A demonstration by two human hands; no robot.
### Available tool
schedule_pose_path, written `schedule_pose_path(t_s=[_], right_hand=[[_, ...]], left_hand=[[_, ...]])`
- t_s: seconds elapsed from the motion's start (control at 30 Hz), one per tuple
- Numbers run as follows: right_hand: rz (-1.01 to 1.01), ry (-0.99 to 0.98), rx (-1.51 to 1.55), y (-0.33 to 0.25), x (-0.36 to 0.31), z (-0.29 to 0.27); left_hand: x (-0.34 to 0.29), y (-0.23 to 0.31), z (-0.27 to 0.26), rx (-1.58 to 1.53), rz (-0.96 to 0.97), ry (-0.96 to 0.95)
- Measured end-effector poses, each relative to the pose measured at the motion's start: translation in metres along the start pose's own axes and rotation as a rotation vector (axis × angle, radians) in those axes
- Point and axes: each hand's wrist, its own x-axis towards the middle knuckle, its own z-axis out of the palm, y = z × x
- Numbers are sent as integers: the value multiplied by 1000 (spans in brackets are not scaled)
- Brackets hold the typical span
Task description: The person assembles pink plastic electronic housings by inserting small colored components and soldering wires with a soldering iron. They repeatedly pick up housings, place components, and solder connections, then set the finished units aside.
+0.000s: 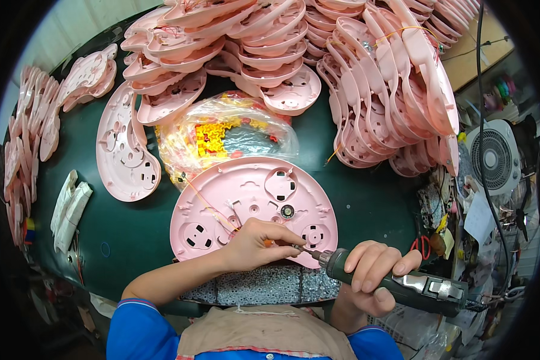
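A pink plastic shell (255, 195), rounded at the far side, lies open side up in front of me, with wires on its left part and a round dark part (287, 211) right of its middle. My right hand (378, 273) is wrapped round a dark green electric screwdriver (423, 288), whose bit points left over the shell's near right edge. Thumb and fingers of my left hand (258, 245) are pinched together at the bit's tip. Whatever they hold is too small and hidden to make out. A bit of orange shows beneath those fingers.
Behind the shell lies a clear bag (261, 141) of yellow and red parts. Stacks of pink shells (372, 90) crowd the far side and left. White wrapped bundles (71, 210) lie at left. Red-handled scissors (423, 246) and a fan (495, 156) are at right.
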Motion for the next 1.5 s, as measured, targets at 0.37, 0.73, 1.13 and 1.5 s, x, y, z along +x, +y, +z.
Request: schedule_pose_path(t_s=[0.37,0.73,1.13,1.5], right_hand=[[-10,64,7,-2,-3,14],[58,-103,-294,59,1,-21],[147,-160,-261,92,5,-23],[168,-34,-41,28,12,11]], left_hand=[[0,-5,11,630,645,292],[5,1,-18,851,343,176],[6,-30,-17,723,112,63],[7,-20,-23,720,226,93]])
